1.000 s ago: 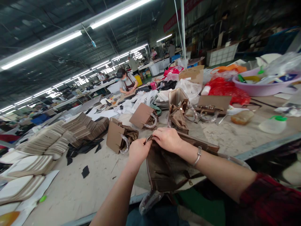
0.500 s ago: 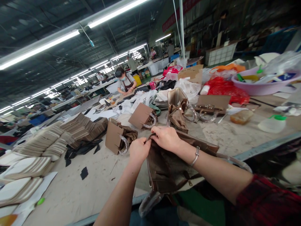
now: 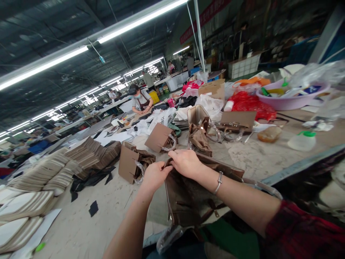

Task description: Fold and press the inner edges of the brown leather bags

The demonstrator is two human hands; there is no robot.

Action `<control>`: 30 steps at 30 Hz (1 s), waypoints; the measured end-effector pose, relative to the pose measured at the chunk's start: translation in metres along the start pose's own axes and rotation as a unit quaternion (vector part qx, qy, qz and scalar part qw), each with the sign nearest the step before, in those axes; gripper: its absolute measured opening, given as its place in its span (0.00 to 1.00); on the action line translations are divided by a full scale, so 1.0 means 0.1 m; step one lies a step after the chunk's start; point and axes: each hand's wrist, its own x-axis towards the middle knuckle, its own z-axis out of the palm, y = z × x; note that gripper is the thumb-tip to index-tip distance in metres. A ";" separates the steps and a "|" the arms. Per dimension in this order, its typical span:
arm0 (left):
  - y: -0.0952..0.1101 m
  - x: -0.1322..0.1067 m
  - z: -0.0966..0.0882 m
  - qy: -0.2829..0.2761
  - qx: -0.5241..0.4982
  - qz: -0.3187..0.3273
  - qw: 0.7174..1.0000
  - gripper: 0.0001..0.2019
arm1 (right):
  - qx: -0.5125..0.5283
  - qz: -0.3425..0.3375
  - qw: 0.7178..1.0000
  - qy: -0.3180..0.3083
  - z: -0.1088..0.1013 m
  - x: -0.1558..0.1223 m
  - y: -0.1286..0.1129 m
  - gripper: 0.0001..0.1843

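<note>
Nearest me, a loop-shaped handle wrapped in clear plastic (image 3: pixel 168 237) hangs from a large, dark-brown bag with slightly shiny, creased fabric (image 3: pixel 183 201) lying across the near edge of the grey-beige worktable (image 3: pixel 113 219). A small gold-coloured metal zip pull (image 3: pixel 216 213) dangles on its near side; paler tan trim lines its borders. At the bag's far-left corner, the bare left hand (image 3: pixel 155 176) and the bare right hand (image 3: pixel 185 163) pinch a fold of its brown edge, fingertips close together. Just beyond stands a smaller, boxy brown bag (image 3: pixel 128 163), lining bunched out.
</note>
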 end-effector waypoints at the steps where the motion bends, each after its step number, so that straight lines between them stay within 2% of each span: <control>1: -0.01 0.01 0.00 -0.004 -0.015 0.003 1.000 0.18 | -0.003 -0.002 1.000 0.000 -0.01 -0.01 0.00 0.08; 4: -0.01 0.03 0.01 0.008 -0.032 -0.009 0.999 0.19 | -0.002 -0.010 1.000 0.007 -0.06 -0.04 0.01 0.13; 7: 0.01 0.02 0.03 0.029 -0.005 -0.029 0.999 0.18 | 0.001 -0.011 1.000 0.009 -0.11 -0.10 0.05 0.19; 10: 0.04 0.02 0.03 0.043 0.057 -0.037 0.997 0.17 | -0.002 0.004 1.000 -0.009 -0.12 -0.13 0.09 0.18; 13: 0.07 0.05 -0.01 0.026 0.097 -0.043 0.994 0.16 | 0.001 0.014 0.999 -0.030 -0.12 -0.13 0.09 0.15; 16: 0.09 0.10 -0.06 -0.006 0.068 -0.015 0.998 0.13 | 0.014 0.001 1.000 -0.006 -0.21 -0.18 0.04 0.18; 19: 0.09 0.11 -0.07 -0.014 0.051 0.010 0.999 0.13 | 0.023 -0.048 0.998 0.044 -0.40 -0.42 -0.01 0.25; 22: 0.11 0.10 -0.05 -0.005 0.102 -0.021 0.995 0.15 | 0.007 -0.064 0.994 0.086 -0.59 -0.84 0.02 0.28; 25: 0.13 0.09 -0.03 -0.004 0.139 -0.031 0.990 0.15 | -0.011 0.022 0.994 0.109 -0.64 -1.30 0.23 0.34; 28: 0.16 0.10 -0.04 -0.008 0.161 -0.044 0.986 0.16 | 0.019 0.135 0.986 0.092 -0.52 -1.59 0.55 0.40; 30: 0.15 0.10 -0.10 -0.016 0.165 -0.056 0.985 0.16 | 0.096 0.161 0.980 0.062 -0.41 -1.64 0.75 0.35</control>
